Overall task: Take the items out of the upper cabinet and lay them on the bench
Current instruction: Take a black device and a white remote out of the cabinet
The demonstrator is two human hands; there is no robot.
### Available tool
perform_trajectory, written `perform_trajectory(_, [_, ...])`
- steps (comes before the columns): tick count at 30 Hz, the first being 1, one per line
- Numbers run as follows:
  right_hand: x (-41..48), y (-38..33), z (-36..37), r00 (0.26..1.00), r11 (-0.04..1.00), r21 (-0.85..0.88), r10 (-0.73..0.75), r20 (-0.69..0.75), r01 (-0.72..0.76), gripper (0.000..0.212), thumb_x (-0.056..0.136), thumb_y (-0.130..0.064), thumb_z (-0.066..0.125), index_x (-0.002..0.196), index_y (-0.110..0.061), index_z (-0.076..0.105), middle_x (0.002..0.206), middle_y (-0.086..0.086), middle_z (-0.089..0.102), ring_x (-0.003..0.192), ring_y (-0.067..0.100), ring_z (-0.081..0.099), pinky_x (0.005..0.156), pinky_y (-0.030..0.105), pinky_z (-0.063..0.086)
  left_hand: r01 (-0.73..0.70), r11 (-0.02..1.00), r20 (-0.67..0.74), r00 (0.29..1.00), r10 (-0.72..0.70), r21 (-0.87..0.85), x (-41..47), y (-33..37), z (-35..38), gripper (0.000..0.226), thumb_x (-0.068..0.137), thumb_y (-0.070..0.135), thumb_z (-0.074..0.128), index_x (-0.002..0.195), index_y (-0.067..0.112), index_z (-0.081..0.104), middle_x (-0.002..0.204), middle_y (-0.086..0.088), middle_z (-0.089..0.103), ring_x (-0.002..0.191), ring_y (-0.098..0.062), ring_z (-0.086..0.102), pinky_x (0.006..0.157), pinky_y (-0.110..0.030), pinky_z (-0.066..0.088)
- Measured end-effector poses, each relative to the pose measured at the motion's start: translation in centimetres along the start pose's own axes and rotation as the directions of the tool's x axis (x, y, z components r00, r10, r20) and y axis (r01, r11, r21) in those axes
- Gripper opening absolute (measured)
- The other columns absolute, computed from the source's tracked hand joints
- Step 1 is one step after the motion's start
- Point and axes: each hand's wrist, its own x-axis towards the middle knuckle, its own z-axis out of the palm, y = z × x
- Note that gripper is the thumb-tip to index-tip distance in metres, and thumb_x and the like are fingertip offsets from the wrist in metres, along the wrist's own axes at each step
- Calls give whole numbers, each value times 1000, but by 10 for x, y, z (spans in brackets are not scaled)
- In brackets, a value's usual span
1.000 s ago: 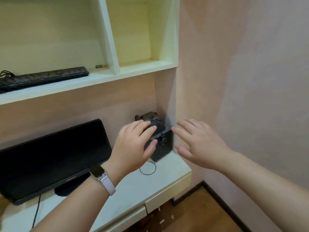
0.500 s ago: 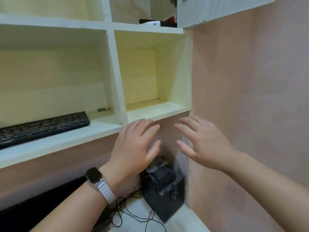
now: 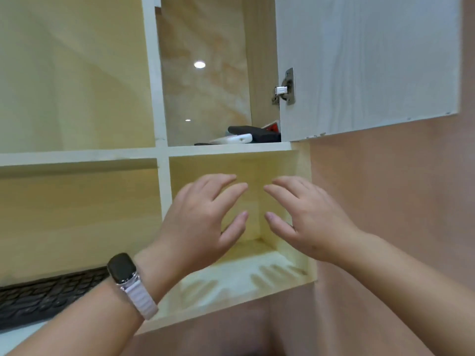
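Both hands are raised in front of the shelving, the left hand (image 3: 203,222) and the right hand (image 3: 311,222) side by side but not touching, fingers spread loose and holding nothing. A watch (image 3: 122,268) sits on the left wrist. The hands hover before an open cubby (image 3: 257,276). Just above it is the upper cabinet (image 3: 218,148), its door (image 3: 359,60) swung open. Inside lie a white flat item (image 3: 231,139), a black item (image 3: 254,131) behind it and something red (image 3: 274,127) by the door's edge. A black keyboard (image 3: 46,296) rests on the lower left shelf.

Illumination bright and warm — two glare spots on the upper-cabinet back panel (image 3: 205,93), soft shadows on the lower shelf (image 3: 231,283), slight blur.
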Motion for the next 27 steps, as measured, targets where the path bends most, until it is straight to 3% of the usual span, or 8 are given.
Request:
perform_trajectory(6, [70, 14, -12, 989, 983, 179, -24, -147, 50, 55, 87, -48, 41, 127, -12, 56, 125, 6, 57, 115, 26, 52, 90, 43, 49, -75, 990, -32, 996, 79, 122, 81, -27, -25, 47, 89, 42, 52, 126, 15, 62, 121, -4, 64, 107, -27, 60, 82, -40, 51])
perform_trajectory(9, [100, 14, -11, 988, 979, 186, -51, -144, 77, 56, 87, -49, 38, 126, -14, 55, 126, 3, 56, 116, 24, 50, 92, 43, 47, -105, 976, 95, 992, 88, 190, 110, -42, -38, 50, 88, 47, 45, 127, 19, 59, 116, -1, 64, 101, -27, 62, 76, -41, 53])
perform_trajectory(11, [116, 14, -8, 990, 984, 153, -72, -124, 91, 57, 87, -51, 36, 127, -15, 54, 127, 2, 56, 117, 23, 50, 92, 41, 46, -50, 966, 233, 972, -11, 253, 125, -52, -42, 54, 88, 56, 37, 131, 27, 53, 119, 5, 62, 104, -22, 61, 74, -37, 52])
perform_trajectory(14, [133, 15, -4, 993, 985, 137, -92, -73, 101, 58, 88, -54, 33, 130, -20, 53, 127, -2, 56, 121, 20, 47, 98, 35, 35, -14, 943, 425, 895, -136, 333, 138, -63, -44, 48, 93, 55, 41, 136, 35, 45, 127, 12, 55, 112, -14, 55, 81, -33, 48])
perform_trajectory(18, [135, 17, 3, 991, 985, 111, -133, -26, 135, 66, 86, -61, 17, 131, -29, 52, 123, -9, 58, 127, 12, 41, 114, 33, 15, 5, 964, 465, 875, -132, 264, 150, -66, -43, 44, 95, 37, 46, 140, 34, 43, 133, 12, 51, 119, -12, 50, 93, -32, 44])
perform_trajectory(20, [131, 18, 4, 990, 982, 129, -137, -37, 141, 65, 86, -60, 17, 131, -30, 53, 117, -9, 60, 123, 12, 45, 116, 34, 12, -23, 957, 495, 859, -129, 289, 161, -69, -38, 44, 98, 29, 45, 141, 36, 40, 136, 11, 49, 119, -15, 50, 94, -35, 45])
perform_trajectory(24, [126, 19, 8, 979, 965, 211, -122, -161, 155, 45, 89, -49, 32, 115, -24, 60, 100, -7, 62, 102, 16, 56, 111, 34, 22, -112, 942, 628, 769, -120, 317, 195, -74, -19, 50, 99, 25, 49, 146, 37, 35, 142, 6, 49, 124, -20, 50, 97, -39, 46])
perform_trajectory(27, [123, 21, 11, 944, 939, 274, -119, -307, 207, 26, 87, -35, 49, 103, -19, 63, 93, -3, 62, 89, 22, 58, 85, 40, 47, -92, 965, 711, 693, -115, 246, 220, -70, -6, 53, 97, 29, 55, 146, 36, 36, 144, 7, 50, 125, -17, 51, 95, -30, 43])
